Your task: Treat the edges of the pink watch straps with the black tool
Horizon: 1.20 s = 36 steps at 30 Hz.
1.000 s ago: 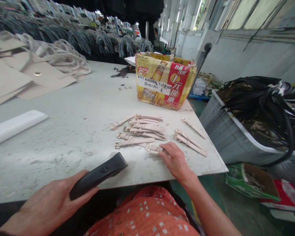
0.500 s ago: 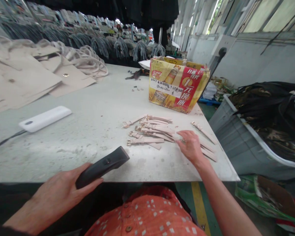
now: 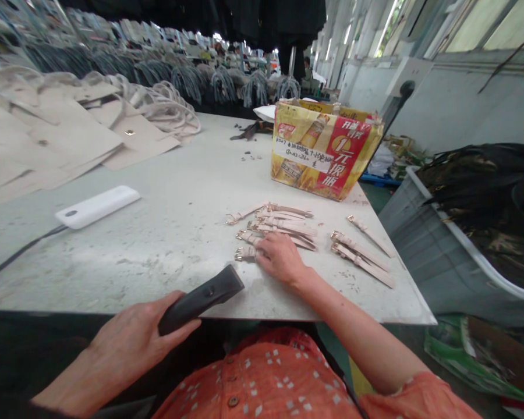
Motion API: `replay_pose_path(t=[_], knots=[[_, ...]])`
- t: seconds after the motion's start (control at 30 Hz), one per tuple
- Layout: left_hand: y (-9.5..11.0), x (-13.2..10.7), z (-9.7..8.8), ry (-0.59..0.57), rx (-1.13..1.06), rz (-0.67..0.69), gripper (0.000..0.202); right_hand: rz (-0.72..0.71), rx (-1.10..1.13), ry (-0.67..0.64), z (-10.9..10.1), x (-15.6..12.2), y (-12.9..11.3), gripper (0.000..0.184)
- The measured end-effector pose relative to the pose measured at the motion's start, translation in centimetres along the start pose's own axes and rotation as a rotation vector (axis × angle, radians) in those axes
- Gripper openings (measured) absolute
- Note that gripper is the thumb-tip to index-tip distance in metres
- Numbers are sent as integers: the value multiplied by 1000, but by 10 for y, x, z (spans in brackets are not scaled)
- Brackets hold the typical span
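My left hand [image 3: 144,337] is wrapped around a black handheld tool [image 3: 203,297] shaped like an electric hair clipper, its flat end pointing up and right over the table's front edge. My right hand [image 3: 282,259] is closed on the nearest pale pink buckle strap [image 3: 245,254], its fingertips curled over it just behind the buckle. Behind those fingers lies a loose pile of similar straps [image 3: 283,224] with gold buckles. Farther right, a few separate straps [image 3: 362,259] lie at a slant. The right hand covers most of the strap it grips.
A yellow and red carton [image 3: 323,151] stands at the table's back right. To the left is a white corded device [image 3: 98,206], with a heap of beige panels [image 3: 61,134] behind it. A grey bin [image 3: 458,244] of black material stands beyond the right edge.
My right hand has moved left from the straps on the right to the front of the pile. The view has shifted slightly; the left hand keeps its hold on the black tool.
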<state>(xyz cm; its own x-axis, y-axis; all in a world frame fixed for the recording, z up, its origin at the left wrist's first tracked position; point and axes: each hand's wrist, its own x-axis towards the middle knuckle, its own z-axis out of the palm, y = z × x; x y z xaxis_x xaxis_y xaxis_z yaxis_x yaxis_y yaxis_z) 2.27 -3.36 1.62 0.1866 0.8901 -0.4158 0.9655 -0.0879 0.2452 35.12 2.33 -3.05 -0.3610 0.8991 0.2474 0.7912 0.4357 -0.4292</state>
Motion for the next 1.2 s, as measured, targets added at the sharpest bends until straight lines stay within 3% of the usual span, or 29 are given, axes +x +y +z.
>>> replay_pose_path(t=[0.07, 0.2, 0.37, 0.53, 0.73, 0.97, 1.2], knots=[[-9, 1, 5, 15, 1, 7, 59, 35, 55, -6, 1, -19, -1, 9], [-24, 0, 22, 91, -3, 70, 52, 51, 225, 10, 14, -70, -3, 13], [-13, -3, 22, 24, 14, 113, 49, 71, 292, 80, 31, -106, 0, 12], [11, -6, 0, -110, 68, 106, 48, 12, 262, 51, 33, -103, 3, 21], [27, -5, -10, -117, 93, 132, 42, -45, 241, 34, 34, -97, -2, 14], [27, 4, -14, -90, 75, 171, 54, 53, 315, -20, 29, -85, -8, 17], [18, 9, -18, -103, 23, 189, 45, 36, 306, -125, 21, -77, -9, 25]])
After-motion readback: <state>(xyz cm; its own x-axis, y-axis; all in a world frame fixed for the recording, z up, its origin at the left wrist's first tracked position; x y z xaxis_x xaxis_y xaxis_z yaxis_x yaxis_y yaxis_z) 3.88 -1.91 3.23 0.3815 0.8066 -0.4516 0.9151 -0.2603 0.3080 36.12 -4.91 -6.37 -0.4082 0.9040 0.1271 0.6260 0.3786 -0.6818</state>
